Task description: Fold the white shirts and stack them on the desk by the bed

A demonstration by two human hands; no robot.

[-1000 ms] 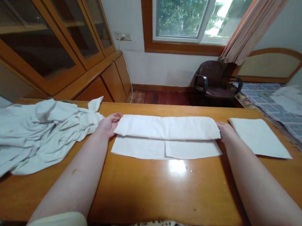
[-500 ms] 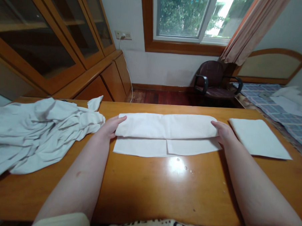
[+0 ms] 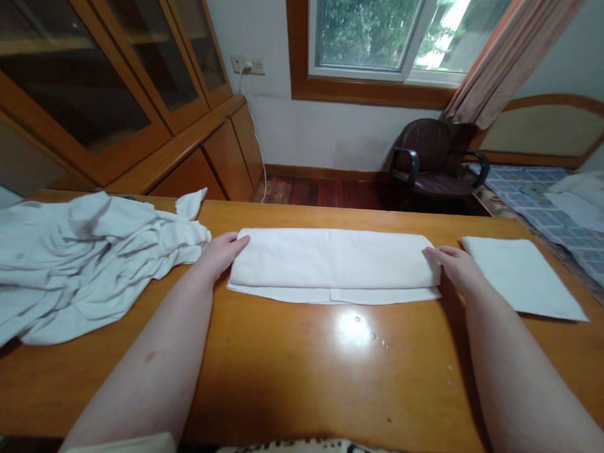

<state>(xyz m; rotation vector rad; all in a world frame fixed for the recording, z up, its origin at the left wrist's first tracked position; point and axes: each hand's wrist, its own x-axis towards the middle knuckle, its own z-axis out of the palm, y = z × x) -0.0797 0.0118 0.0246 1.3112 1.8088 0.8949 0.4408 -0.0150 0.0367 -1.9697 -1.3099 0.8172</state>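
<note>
A long white cloth [image 3: 333, 264] lies folded into a narrow strip in the middle of the wooden table [image 3: 296, 366]. My left hand [image 3: 219, 253] grips its left end, fingers curled over the top fold. My right hand [image 3: 454, 265] holds the right end the same way. The upper fold nearly covers the lower layer, leaving a thin strip showing along the near edge.
A crumpled heap of white cloths [image 3: 75, 263] fills the table's left side. A flat folded white cloth [image 3: 520, 276] lies at the right. Beyond the table stand a wooden cabinet [image 3: 112, 91], a dark armchair [image 3: 430, 158] and a bed [image 3: 568, 205].
Both hands have drawn the upper fold toward me, so it now covers most of the lower layer that was exposed before.
</note>
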